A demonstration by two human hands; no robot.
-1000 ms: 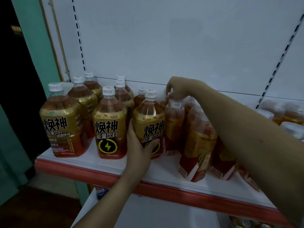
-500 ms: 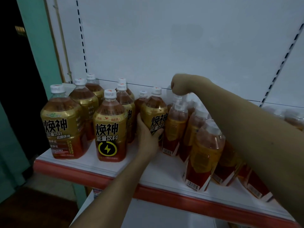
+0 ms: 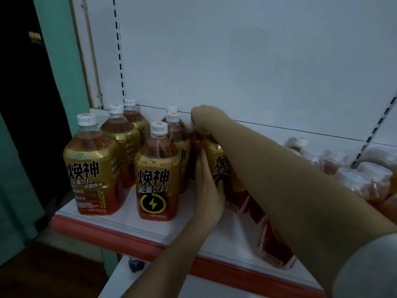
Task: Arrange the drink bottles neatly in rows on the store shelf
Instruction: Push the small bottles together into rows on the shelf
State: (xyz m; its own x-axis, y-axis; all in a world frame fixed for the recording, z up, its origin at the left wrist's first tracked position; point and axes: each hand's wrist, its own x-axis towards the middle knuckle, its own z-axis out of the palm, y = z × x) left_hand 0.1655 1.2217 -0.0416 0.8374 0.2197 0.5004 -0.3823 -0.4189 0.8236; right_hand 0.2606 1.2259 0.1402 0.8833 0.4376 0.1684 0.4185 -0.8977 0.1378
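Amber drink bottles with gold labels and white caps stand on the white shelf (image 3: 129, 224). Two rows run back from the front left bottle (image 3: 92, 168) and the lightning-mark bottle (image 3: 158, 179). My left hand (image 3: 207, 190) wraps the left side of a third gold-label bottle (image 3: 221, 166) just right of them. My right hand (image 3: 204, 119) is closed in a fist over a bottle top at the back; the cap is hidden, and I cannot tell whether it belongs to that same bottle. Under my right forearm, several bottles (image 3: 272, 244) lean to the left.
More bottles (image 3: 354, 175), blurred, crowd the shelf at the right. The shelf has a red front edge (image 3: 103, 230) and a white back panel. On a lower shelf sits a blue-capped bottle (image 3: 135, 263). A green wall and a dark opening lie to the left.
My left hand has pushed the gold-label bottle back and leftwards, closer to the second row. My right hand moved left, from a bottle top further right to above this bottle.
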